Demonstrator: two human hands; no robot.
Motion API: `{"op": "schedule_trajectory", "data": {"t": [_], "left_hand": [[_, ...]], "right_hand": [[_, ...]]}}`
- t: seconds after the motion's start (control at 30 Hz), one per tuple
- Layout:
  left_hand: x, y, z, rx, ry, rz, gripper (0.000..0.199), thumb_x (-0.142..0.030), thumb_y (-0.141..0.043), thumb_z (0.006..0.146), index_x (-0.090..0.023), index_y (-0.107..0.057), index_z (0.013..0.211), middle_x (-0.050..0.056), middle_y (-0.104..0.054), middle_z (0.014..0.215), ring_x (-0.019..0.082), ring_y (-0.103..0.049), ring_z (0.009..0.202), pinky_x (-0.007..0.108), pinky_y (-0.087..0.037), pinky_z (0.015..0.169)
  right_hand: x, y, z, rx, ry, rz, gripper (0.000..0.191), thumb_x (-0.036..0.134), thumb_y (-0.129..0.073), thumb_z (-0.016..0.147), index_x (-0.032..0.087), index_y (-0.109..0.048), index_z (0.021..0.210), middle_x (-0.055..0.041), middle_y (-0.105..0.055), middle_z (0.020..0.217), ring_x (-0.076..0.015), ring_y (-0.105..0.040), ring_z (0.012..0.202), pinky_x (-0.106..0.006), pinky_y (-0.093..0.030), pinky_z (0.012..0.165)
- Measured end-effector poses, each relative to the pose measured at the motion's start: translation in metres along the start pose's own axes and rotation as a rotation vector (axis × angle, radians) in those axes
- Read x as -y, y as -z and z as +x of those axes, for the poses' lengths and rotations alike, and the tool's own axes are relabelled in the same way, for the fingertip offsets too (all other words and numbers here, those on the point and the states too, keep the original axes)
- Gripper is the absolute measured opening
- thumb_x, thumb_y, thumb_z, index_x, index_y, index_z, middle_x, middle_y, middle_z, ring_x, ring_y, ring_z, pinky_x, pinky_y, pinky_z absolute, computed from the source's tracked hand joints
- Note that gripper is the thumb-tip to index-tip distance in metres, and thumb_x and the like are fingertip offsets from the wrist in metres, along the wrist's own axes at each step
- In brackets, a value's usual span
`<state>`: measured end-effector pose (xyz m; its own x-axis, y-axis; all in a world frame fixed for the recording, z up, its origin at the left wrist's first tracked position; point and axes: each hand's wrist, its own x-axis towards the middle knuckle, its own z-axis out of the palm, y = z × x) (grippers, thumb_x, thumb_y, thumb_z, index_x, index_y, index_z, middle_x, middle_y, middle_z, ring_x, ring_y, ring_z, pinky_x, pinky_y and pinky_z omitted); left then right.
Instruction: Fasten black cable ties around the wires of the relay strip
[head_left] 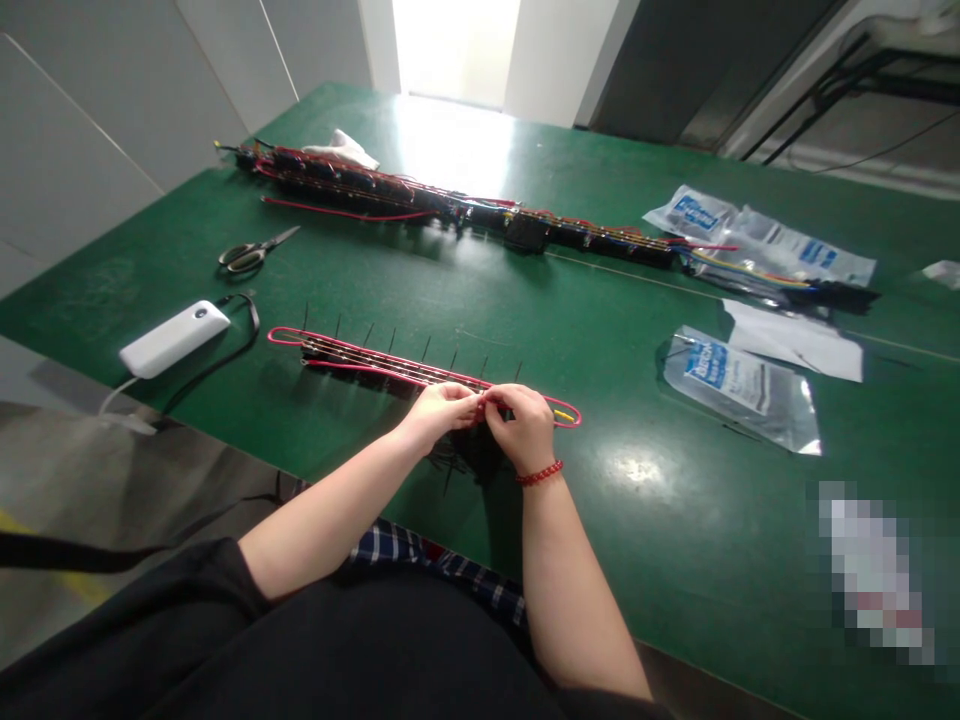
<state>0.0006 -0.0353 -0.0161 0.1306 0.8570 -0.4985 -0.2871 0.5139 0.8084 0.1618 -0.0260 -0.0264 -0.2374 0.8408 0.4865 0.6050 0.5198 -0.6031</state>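
Note:
A bundle of red and dark wires [375, 362] lies lengthwise on the green table, with several thin black ties standing up from it. My left hand [444, 410] is closed at the right part of this bundle, its thumb and index finger pinched. Close beside it, my right hand [521, 420] is also pinched, the fingertips of both hands nearly touching. What the fingertips hold is too small to make out. To the right of my right hand, a red wire loop [576, 412] with a yellow piece sticks out. Dark strands [450, 460] hang below my hands.
Farther back on the green table [360, 270] lies a long wire harness [420, 195]. Scissors [251, 255] and a white power bank [176, 338] with a cable are at the left. Plastic bags [742, 385] and white paper [795, 340] lie at the right.

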Motion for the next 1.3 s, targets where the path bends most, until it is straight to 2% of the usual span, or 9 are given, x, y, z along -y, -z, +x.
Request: {"op": "schedule_trajectory", "data": {"t": [0.2, 0.43, 0.87, 1.1, 1.3], "left_hand": [[-0.0011, -0.0029, -0.0014, -0.012, -0.030, 0.070, 0.044, -0.046, -0.090, 0.063, -0.012, -0.067, 0.077, 0.004, -0.070, 0.069, 0.010, -0.065, 0.063, 0.021, -0.053, 0.064], [-0.0027, -0.0058, -0.0053, -0.038, -0.050, 0.126, 0.036, -0.043, -0.086, 0.070, -0.013, -0.067, 0.078, 0.005, -0.071, 0.071, 0.012, -0.067, 0.065, 0.020, -0.052, 0.063], [0.0025, -0.0058, -0.0039, -0.050, -0.088, 0.128, 0.044, -0.049, -0.086, 0.067, -0.014, -0.062, 0.079, 0.004, -0.070, 0.071, 0.012, -0.067, 0.063, 0.020, -0.054, 0.061], [0.0035, -0.0051, -0.0028, -0.035, -0.101, 0.141, 0.053, -0.056, -0.085, 0.066, -0.016, -0.063, 0.092, 0.003, -0.071, 0.071, 0.012, -0.068, 0.061, 0.020, -0.054, 0.056], [0.0062, -0.0023, -0.0006, -0.037, -0.146, 0.190, 0.046, -0.053, -0.080, 0.072, -0.016, -0.066, 0.097, 0.002, -0.071, 0.070, 0.013, -0.069, 0.062, 0.018, -0.053, 0.053]], "right_hand": [[0.0009, 0.0004, -0.0010, -0.030, -0.055, -0.006, 0.014, 0.023, -0.061, 0.086, 0.022, -0.070, 0.097, -0.0047, -0.078, 0.092, -0.0215, -0.072, 0.085, -0.037, -0.054, 0.082], [-0.0002, 0.0010, 0.0004, 0.008, -0.020, 0.016, 0.014, 0.021, -0.059, 0.089, 0.023, -0.073, 0.089, -0.0038, -0.078, 0.089, -0.0213, -0.072, 0.086, -0.037, -0.055, 0.082], [-0.0016, 0.0005, -0.0004, 0.030, -0.010, -0.017, 0.015, 0.021, -0.056, 0.092, 0.022, -0.071, 0.089, -0.0039, -0.076, 0.089, -0.0210, -0.068, 0.086, -0.035, -0.052, 0.081], [0.0001, 0.0001, -0.0006, 0.046, -0.003, -0.056, 0.017, 0.019, -0.053, 0.093, 0.021, -0.070, 0.089, -0.0045, -0.076, 0.090, -0.0210, -0.068, 0.087, -0.034, -0.050, 0.081], [0.0002, -0.0003, -0.0012, 0.050, 0.014, -0.080, 0.016, 0.020, -0.053, 0.095, 0.022, -0.068, 0.091, -0.0048, -0.076, 0.098, -0.0208, -0.068, 0.092, -0.034, -0.048, 0.083]]}}
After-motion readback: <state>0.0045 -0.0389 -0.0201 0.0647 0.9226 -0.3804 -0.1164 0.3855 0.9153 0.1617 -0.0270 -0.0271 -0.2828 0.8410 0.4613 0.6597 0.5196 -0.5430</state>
